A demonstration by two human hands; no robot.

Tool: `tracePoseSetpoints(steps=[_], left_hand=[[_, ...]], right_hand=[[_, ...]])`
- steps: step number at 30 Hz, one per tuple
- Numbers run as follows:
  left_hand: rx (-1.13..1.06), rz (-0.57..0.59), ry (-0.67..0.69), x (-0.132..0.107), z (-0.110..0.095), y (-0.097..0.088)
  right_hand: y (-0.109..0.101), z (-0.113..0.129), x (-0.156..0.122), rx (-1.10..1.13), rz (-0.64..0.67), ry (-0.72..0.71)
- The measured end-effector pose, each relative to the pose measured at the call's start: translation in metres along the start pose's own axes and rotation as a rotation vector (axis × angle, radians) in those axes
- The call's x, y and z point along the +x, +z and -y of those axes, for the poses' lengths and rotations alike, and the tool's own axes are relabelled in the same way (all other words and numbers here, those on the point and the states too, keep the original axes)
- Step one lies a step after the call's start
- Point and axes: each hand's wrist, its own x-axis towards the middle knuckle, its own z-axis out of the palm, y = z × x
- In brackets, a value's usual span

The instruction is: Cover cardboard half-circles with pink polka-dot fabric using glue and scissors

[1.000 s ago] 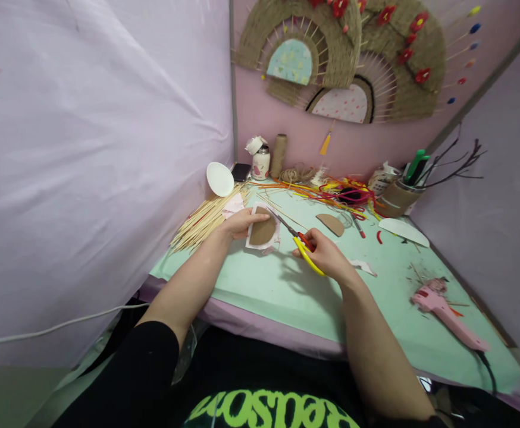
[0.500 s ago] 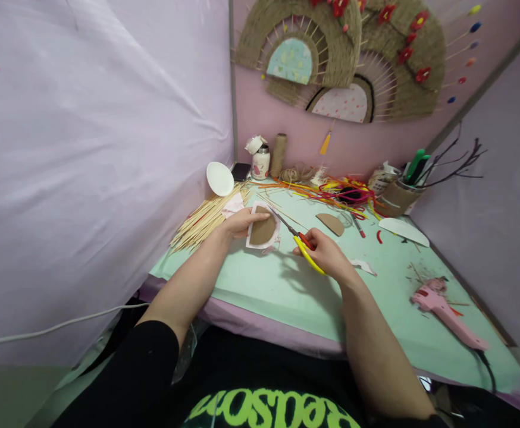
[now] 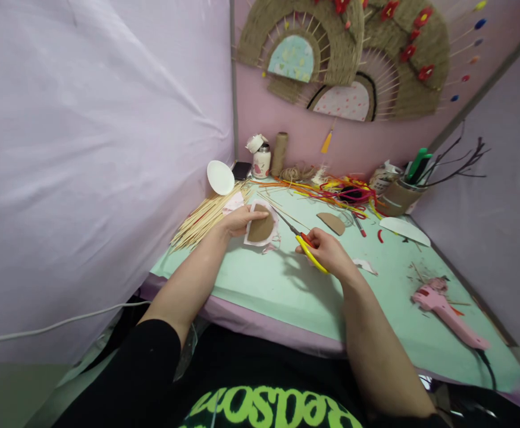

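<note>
My left hand grips a brown cardboard half-round backed with pale patterned cloth, held just above the green table. My right hand is closed round the yellow handles of a pair of scissors. The blades point up and left, and their tips meet the cloth edge at the right side of the piece. A thin trimmed strip of cloth hangs below the piece.
A bundle of bamboo sticks lies at the left, beside a white oval plate. A second brown half-round, coloured strips, a pen cup and a pink glue gun lie to the right. Woven fans hang on the back wall.
The cardboard piece has been turned slightly in my left hand, and the scissors' tips have moved along its cloth edge. Both hands stay in almost the same place.
</note>
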Motion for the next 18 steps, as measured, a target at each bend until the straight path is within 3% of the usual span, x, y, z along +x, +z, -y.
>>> tracePoseSetpoints(steps=[18], left_hand=[[0.009,0.044,-0.031,-0.0007,0.0013,0.0033]], right_hand=[[-0.0013,0.0055,-0.0016,-0.062,0.031,-0.002]])
